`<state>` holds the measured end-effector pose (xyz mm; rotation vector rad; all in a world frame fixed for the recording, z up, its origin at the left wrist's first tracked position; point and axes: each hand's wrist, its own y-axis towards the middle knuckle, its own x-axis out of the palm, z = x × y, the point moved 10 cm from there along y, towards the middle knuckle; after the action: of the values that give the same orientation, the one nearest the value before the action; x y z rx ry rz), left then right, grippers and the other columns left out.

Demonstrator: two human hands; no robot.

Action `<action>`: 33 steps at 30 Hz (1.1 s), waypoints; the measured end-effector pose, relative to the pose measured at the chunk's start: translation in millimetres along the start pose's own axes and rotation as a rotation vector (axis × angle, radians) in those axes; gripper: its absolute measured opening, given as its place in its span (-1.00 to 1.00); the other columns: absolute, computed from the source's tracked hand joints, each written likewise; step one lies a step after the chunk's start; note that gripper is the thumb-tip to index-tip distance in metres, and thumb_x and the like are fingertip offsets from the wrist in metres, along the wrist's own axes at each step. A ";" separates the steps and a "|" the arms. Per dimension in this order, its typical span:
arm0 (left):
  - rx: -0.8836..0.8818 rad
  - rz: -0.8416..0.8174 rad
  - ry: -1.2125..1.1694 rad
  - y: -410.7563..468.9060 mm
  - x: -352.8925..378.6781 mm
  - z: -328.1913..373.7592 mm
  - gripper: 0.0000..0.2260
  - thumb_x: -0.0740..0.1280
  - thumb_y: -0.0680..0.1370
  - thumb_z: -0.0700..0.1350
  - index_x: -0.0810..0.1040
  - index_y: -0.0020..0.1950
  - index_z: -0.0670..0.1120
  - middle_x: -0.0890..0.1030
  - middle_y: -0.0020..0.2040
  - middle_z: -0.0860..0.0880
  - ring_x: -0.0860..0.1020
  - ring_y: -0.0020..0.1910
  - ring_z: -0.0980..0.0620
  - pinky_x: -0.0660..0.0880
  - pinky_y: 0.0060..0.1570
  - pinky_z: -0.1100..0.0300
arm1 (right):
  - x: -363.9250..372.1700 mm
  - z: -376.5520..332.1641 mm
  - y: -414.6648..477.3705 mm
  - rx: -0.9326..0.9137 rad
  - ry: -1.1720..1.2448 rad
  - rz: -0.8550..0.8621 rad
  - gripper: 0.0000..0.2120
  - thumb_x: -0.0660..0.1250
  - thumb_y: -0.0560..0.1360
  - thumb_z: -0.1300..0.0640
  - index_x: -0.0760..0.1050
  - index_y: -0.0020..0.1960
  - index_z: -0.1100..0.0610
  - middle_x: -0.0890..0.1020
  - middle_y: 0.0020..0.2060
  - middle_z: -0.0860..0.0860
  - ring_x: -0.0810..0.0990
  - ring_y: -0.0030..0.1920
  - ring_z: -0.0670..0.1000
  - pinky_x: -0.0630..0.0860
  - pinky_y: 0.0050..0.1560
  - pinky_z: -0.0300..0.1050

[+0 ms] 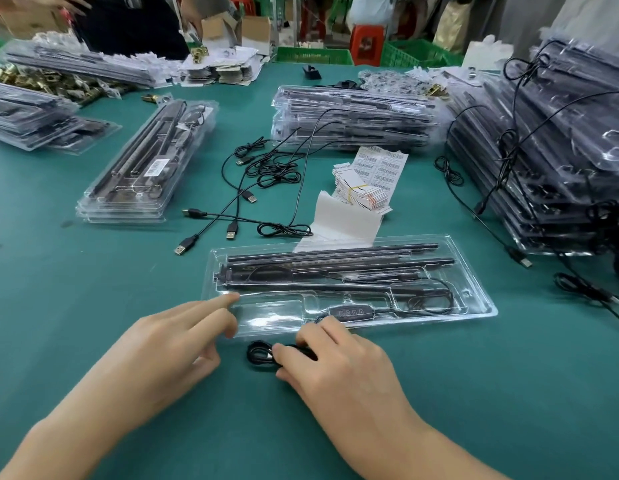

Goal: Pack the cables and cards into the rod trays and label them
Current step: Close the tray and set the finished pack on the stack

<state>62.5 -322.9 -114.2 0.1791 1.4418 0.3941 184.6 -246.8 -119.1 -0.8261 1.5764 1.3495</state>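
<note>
Green, felt-like counter (93, 306) bearing a clear moulded plastic tray (481, 308), long and rectangular with rounded corners, lying crosswise near the middle of the near edge. Long thin black rods (336, 252) fill its far channels. A small dark oblong controller (351, 311) with a row of buttons sits in a recess by its near rim, with a thin black wire looping toward the tray's right end. The left hand (162, 344) holds nothing: its index finger is straight, the tip at the tray's near left corner, and the other fingers are loosely bent. The right hand (342, 368) pinches a small coil of black cable (258, 353) between thumb and curled fingers. The coil rests on the counter just beside the tray's near rim, outside it. Beyond the tray, toward the middle of the counter, lie loose cables (266, 171), thin, black and tangled, ending in flat metal USB plugs. To their right is a fanned bundle of white cards (356, 192) bound by a yellow rubber band. It rests between a sheet of barcode labels (384, 168) and a curled white paper strip (342, 220). Glossy stacks of filled trays stand toward the left edge (141, 168), the far middle (353, 119) and the right edge (543, 150). Small brass fittings (51, 84) are heaped at the far left corner.
</note>
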 end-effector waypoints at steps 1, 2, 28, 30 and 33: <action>-0.007 0.030 -0.003 -5.2 1.2 -2.5 -0.81 0.16 0.46 -0.18 0.52 -0.04 0.00 0.67 0.21 0.07 0.66 -0.04 0.07 0.59 -0.31 0.17 | 2.3 -0.2 -0.3 0.008 0.015 -0.031 -0.88 0.45 0.50 -0.10 0.63 -0.06 -0.07 0.53 -0.22 -0.11 0.52 -0.19 -0.03 0.48 -0.40 -0.18; -0.009 0.058 -0.005 -10.6 2.2 -4.7 -0.82 0.19 0.50 -0.18 0.53 -0.01 0.00 0.66 0.23 0.08 0.65 -0.03 0.07 0.58 -0.25 0.19 | 4.2 0.1 -0.9 0.014 0.036 -0.056 -0.83 0.48 0.46 -0.14 0.63 -0.05 -0.07 0.54 -0.21 -0.11 0.54 -0.17 -0.03 0.48 -0.39 -0.18; -0.144 0.118 -0.117 -24.3 2.6 -15.0 -0.87 0.18 0.64 -0.02 0.50 0.12 0.09 0.56 -0.02 0.24 0.55 -0.14 0.18 0.46 -0.03 0.25 | 11.9 -13.0 -11.7 -0.088 0.012 0.051 -0.73 0.55 0.39 0.21 0.64 0.05 0.02 0.65 0.27 -0.07 0.53 -0.14 0.00 0.53 -0.18 -0.16; -0.163 0.115 -0.131 -24.0 1.5 -16.2 -0.87 0.18 0.64 0.00 0.50 0.11 0.09 0.56 -0.02 0.26 0.55 -0.12 0.20 0.46 -0.02 0.28 | 14.0 -14.5 -12.7 -0.098 0.006 0.045 -0.73 0.52 0.41 0.22 0.63 0.08 0.03 0.63 0.29 -0.05 0.54 -0.10 0.01 0.53 -0.16 -0.14; -0.186 0.105 -0.124 -22.4 -1.9 -16.0 -0.86 0.17 0.64 0.00 0.50 0.09 0.07 0.57 -0.07 0.24 0.55 -0.14 0.18 0.46 -0.06 0.25 | 15.6 -16.2 -14.8 -0.110 0.008 0.047 -0.78 0.46 0.48 0.23 0.60 0.10 0.05 0.59 0.34 -0.02 0.53 -0.07 0.02 0.54 -0.12 -0.11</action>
<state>50.0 -346.1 -122.4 0.1275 1.2696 0.5907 188.6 -264.6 -138.9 -0.8664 1.5475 1.4786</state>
